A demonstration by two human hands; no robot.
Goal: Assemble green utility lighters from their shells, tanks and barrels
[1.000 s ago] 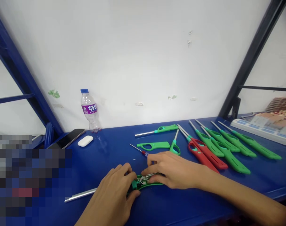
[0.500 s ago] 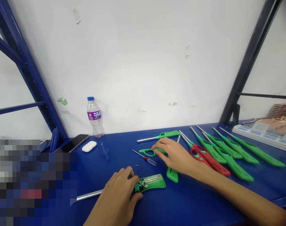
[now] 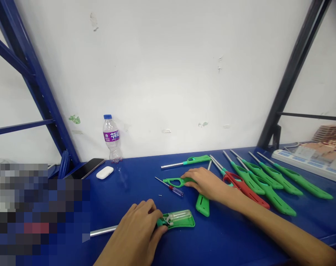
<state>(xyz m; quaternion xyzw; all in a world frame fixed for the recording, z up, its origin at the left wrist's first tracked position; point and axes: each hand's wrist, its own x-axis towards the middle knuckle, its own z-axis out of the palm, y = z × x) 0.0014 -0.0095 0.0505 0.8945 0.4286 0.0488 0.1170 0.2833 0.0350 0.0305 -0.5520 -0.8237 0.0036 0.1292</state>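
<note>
My left hand [image 3: 136,231] is closed around the middle of an opened green utility lighter [image 3: 188,222]. The lighter's clear fuel tank [image 3: 181,215] and a thin white wire lie exposed, and its metal tube sticks out to the left. Farther back, the fingers of my right hand [image 3: 205,181] are bent over a loose green half shell [image 3: 174,182], which lies on the table with its trigger loop to the left. Just in front of that shell are a screwdriver [image 3: 176,191] with a clear purple-red handle and a tiny screw [image 3: 160,195].
Several green lighters [image 3: 278,194] and red lighters [image 3: 248,190] lie at the right. Another green lighter [image 3: 198,159] rests near the wall, and one [image 3: 203,205] lies partly under my right hand. A bottle [image 3: 112,142], white case [image 3: 105,172], phone [image 3: 86,169] and power strip [image 3: 309,162] are farther out.
My right hand has shifted slightly, its fingers now lower and closer together over the half shell. The opened lighter has tilted a little in my left hand.
</note>
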